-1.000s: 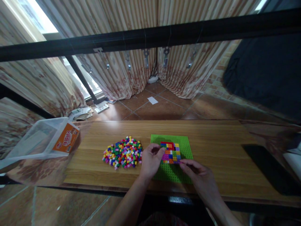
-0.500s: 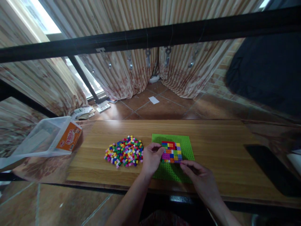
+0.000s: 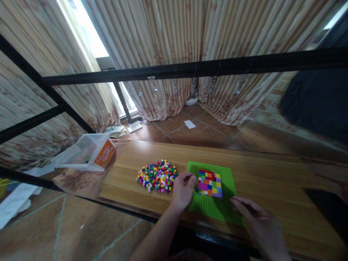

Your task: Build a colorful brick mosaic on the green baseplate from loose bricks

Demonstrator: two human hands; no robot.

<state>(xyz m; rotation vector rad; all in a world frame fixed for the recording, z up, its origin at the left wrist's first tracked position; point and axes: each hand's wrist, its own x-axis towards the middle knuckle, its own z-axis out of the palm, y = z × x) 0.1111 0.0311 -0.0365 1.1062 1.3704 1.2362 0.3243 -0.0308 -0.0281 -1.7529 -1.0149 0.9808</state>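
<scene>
A flat block of multicoloured building bricks [image 3: 209, 184] sits on a green studded baseplate [image 3: 227, 212]. Left of the block is my left hand [image 3: 183, 190], over the plate's left edge, its thumb and index finger pressed together. Whether a brick is between those fingertips is hidden. My right hand [image 3: 257, 215] hovers by the plate's right edge, apart from the block. Its thumb and forefinger are closed in a pinch, and anything in them is too small to make out. A pile of small loose bricks [image 3: 157, 176] lies beside my left hand.
The wooden table [image 3: 125, 159] carries a dark flat object [image 3: 326, 208] at its right. A clear plastic bin [image 3: 81, 150] with an orange label stands off the left end. Black metal bars [image 3: 174, 73] cross in front of the curtains [image 3: 174, 36].
My right hand has drawn away from the block's lower right corner, moving right. My left hand has come slightly off the block's left side. The camera view has shifted.
</scene>
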